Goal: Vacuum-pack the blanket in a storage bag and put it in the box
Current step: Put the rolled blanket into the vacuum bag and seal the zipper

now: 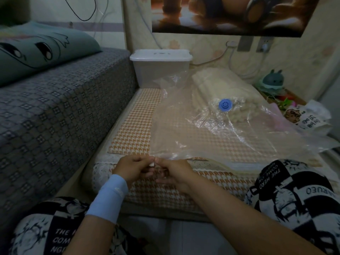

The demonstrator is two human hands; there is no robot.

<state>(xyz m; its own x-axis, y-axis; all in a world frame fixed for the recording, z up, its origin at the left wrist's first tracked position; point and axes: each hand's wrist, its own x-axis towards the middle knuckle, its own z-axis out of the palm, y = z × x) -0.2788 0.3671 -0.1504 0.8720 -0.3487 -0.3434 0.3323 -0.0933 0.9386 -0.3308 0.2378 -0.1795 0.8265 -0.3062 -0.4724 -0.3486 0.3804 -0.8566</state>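
Hands meet low in the head view, at the near-left corner of a clear, crinkled plastic storage bag (202,137). The left hand (133,168), with a pale blue wristband (108,197) on its wrist, has its fingers curled and pinches the bag's edge. The right hand (174,171) pinches the same edge just beside it. A small white piece (152,164) shows between the two sets of fingertips; what it is, and which hand has hold of it, I cannot tell.

From that grip the bag spreads away and to the right over an orange-and-white houndstooth cushion (132,129), lying mostly flat and slack near the hands. The folded cream blanket (220,85) sits inside the bag at its far end — well apart from the pinching fingers. A round blue plastic valve (224,104) lies on top of its near part.

Beyond the bag's far-left corner a white translucent plastic box (161,70) stands with its lid on, against the wall. A grey patterned mattress (55,107) rises to the left of the cushion — a teal pillow with cartoon eyes (36,50) rests on it. A teal plush toy (273,81) sits far right.
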